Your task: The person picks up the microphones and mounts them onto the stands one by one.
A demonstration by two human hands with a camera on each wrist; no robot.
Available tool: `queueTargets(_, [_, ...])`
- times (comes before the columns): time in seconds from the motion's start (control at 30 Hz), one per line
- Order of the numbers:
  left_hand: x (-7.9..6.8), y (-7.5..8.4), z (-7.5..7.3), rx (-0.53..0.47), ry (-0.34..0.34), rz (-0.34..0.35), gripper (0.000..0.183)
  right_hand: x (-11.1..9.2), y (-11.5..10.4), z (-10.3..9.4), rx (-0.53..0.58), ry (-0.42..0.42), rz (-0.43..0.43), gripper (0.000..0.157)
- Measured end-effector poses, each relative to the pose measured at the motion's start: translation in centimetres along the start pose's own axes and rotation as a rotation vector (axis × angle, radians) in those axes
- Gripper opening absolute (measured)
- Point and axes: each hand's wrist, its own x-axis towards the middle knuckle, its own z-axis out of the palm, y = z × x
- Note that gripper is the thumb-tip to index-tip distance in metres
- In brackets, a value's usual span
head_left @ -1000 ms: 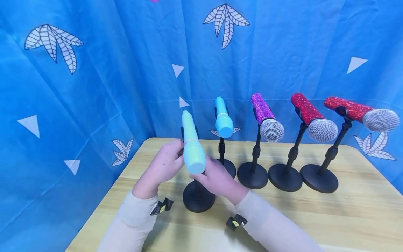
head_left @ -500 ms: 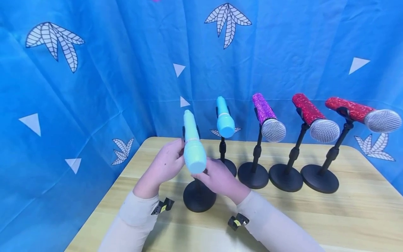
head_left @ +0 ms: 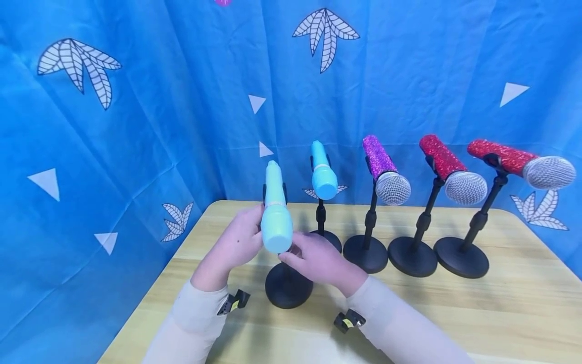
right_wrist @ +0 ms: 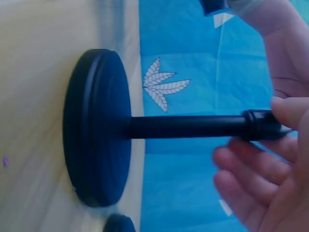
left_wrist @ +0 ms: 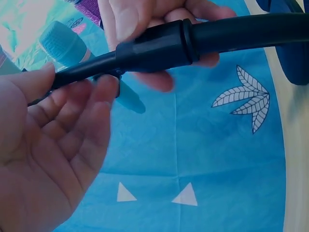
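A pale mint-green microphone (head_left: 277, 222) lies in the clip of a black desk stand (head_left: 288, 287), its head toward me. My left hand (head_left: 238, 240) is under the microphone; the left wrist view shows its thumb and fingers pinching the thin upper pole (left_wrist: 89, 67). Lower down, my right hand (head_left: 320, 259) grips the stand's thick collar (right_wrist: 263, 124) between thumb and fingers. The round base (right_wrist: 99, 128) sits on the wooden table. In the head view the microphone hides the upper pole and some fingertips.
To the right stand several more microphones on black stands: a turquoise one (head_left: 324, 179), a purple glitter one (head_left: 381, 159) and two red glitter ones, the nearer (head_left: 445, 156) and the far-right one (head_left: 504, 156). A blue patterned curtain (head_left: 136, 151) borders the table (head_left: 514, 303).
The mint-green microphone's head has swung slightly left, so it points more straight toward me. My right hand has shifted a little right, its fingers moving at the collar. The other microphones stay put.
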Motion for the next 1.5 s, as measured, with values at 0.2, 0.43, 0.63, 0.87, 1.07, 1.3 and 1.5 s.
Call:
queueTargets(0.2, [-0.2,-0.9,0.6,0.129,-0.124,-0.015,0.010,-1.8,0.8,-1.0,-0.186,-0.056,-0.052,0.020])
queueTargets(0.43, [-1.4,-1.9,2.1,0.214,-0.403,-0.110,0.024,-3.2,1.0,-0.9,-0.336,-0.289,-0.056,0.041])
queueTargets(0.63, [-2.4,-1.8,4.2,0.318,-0.618,-0.160,0.041,-4.2,0.3,-0.2,-0.437,-0.468,-0.068,0.056])
queueTargets(0.87, [-2.5,-1.9,5.5,0.375,-0.629,-0.173,0.048,-4.2,-0.2,0.9,-0.505,-0.480,-0.090,0.062])
queueTargets(1.07, [-2.1,-3.4,5.5,0.397,-0.544,-0.206,0.046,-2.3,0.2,2.2,-0.576,-0.423,-0.093,0.064])
queueTargets(1.3, [-0.7,-5.7,5.6,0.397,-0.517,-0.209,0.039,0.4,1.1,3.3,-0.570,-0.464,0.017,0.062])
queueTargets(1.5, [0.7,-7.8,5.9,0.382,-0.513,-0.194,0.027,1.8,2.1,3.7,-0.636,-0.472,0.009,0.064])
